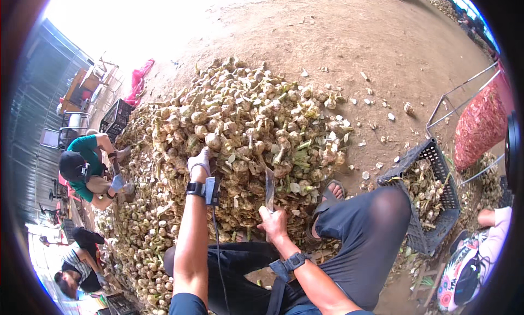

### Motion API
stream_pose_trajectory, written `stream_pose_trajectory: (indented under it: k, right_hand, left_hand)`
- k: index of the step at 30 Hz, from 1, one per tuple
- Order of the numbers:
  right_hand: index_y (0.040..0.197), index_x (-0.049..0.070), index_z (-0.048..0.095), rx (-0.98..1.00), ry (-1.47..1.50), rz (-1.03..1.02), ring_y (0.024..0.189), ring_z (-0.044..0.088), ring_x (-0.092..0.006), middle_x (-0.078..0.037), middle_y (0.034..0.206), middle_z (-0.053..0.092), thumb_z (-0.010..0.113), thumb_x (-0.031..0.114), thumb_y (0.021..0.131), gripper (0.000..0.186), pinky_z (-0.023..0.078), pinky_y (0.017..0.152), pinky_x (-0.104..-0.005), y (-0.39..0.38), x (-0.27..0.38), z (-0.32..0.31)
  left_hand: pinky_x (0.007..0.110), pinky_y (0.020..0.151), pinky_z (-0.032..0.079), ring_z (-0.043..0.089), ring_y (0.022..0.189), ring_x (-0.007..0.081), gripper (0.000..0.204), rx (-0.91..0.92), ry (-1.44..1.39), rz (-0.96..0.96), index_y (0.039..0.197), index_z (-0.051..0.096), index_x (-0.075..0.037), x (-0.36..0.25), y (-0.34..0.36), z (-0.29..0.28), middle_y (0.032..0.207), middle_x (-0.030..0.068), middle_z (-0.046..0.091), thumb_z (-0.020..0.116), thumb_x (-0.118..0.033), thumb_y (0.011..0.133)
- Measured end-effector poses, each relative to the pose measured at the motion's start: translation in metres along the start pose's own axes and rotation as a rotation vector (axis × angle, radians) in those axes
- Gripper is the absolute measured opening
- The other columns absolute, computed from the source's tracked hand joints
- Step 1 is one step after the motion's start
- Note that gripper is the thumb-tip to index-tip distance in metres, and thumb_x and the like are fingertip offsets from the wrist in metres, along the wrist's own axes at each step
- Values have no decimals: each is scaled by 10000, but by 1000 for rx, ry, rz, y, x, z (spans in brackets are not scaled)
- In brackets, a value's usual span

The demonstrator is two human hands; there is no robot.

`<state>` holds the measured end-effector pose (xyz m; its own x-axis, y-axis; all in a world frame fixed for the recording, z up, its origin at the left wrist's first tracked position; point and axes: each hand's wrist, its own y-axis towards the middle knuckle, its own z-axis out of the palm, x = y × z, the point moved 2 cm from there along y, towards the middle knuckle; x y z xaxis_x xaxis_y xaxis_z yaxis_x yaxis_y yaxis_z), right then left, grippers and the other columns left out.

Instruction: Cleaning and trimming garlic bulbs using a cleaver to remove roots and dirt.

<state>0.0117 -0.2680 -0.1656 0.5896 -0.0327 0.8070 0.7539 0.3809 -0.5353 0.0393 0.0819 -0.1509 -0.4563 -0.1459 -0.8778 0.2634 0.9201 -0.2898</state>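
Note:
A large heap of garlic bulbs with dry stalks (240, 113) lies in front of me. My left hand (200, 163), in a pale glove, reaches onto the heap with its fingers closed at a garlic bulb (213, 142); part of the grip is hidden. In my right hand (273, 222) is a knife (269, 188), its broad blade pointing up and away from me over the near side of the heap. My two hands are apart, the right one lower and nearer my body.
A black plastic crate (445, 219) holding trimmed garlic and stalks stands at my right. Beyond it is a filled red mesh sack (480, 126) by a metal frame. Two people work along the heap's left side; another person sits at the right edge. Cut scraps dot the dirt floor (349, 58).

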Motion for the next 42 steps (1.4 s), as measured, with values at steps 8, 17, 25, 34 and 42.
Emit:
stream_pose_trajectory:
  k: [8,17,25,34,42]
  right_hand:
    - [719,-34,598,-98,-62,-24,495,591,-149,-34,599,559,639,217,856,288,553,458,-338,17,5,-45]
    - [780,-9,588,-79,160,-152,472,519,-105,1,640,534,653,201,918,259,559,465,-310,13,35,-47]
    - [786,5,615,-69,-375,-699,543,617,-226,-103,624,575,669,155,880,185,494,516,-363,-31,111,-47]
    - [787,22,589,164,-685,-1148,639,609,-405,-189,722,581,676,169,835,177,475,532,-440,-75,141,-38]
    - [770,32,588,91,-657,-1105,626,610,-402,-184,701,581,666,142,831,148,478,530,-441,-56,120,-41]
  left_hand:
    - [335,679,519,614,748,174,563,2,-332,-10,1050,662,67,-1,-78,102,884,88,689,856,-358,735]
    - [372,833,539,649,865,183,329,475,-742,52,1053,709,-128,-92,-187,51,934,11,686,798,-338,816]
    - [324,853,540,632,849,144,592,719,-409,368,1135,572,-82,-98,-260,-16,966,4,640,876,-375,719]
    - [259,843,506,557,969,74,739,658,-54,505,1314,477,-80,-67,-305,-36,1090,-3,599,828,-29,665]
    - [258,799,525,588,905,92,727,724,-94,430,1298,477,-84,-63,-310,-17,1063,11,618,834,-9,669]
